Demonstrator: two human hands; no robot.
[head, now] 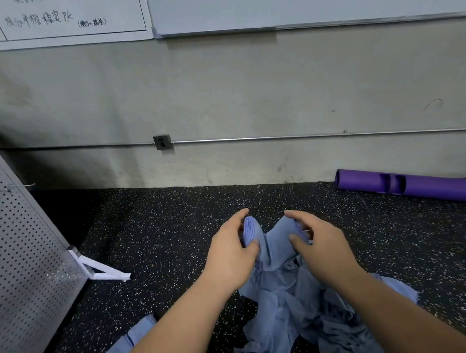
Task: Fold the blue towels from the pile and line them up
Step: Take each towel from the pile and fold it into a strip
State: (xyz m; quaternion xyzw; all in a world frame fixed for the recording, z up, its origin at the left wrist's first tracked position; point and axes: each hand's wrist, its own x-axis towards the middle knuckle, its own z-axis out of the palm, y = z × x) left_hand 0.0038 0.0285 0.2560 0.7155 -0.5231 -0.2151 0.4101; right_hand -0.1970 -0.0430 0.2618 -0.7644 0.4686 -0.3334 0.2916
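I hold one blue towel up above the speckled black floor. My left hand pinches its bunched left corner between thumb and fingers. My right hand pinches the other top corner, a short way to the right. The cloth sags between both hands and hangs down onto a rumpled pile of blue towels lying below my forearms. Folded blue towels lie flat at the lower left, partly hidden by my left arm.
A perforated metal panel on a white foot stands at the left. A purple tube lies along the grey wall at the right. A conduit pipe and an outlet box run along the wall.
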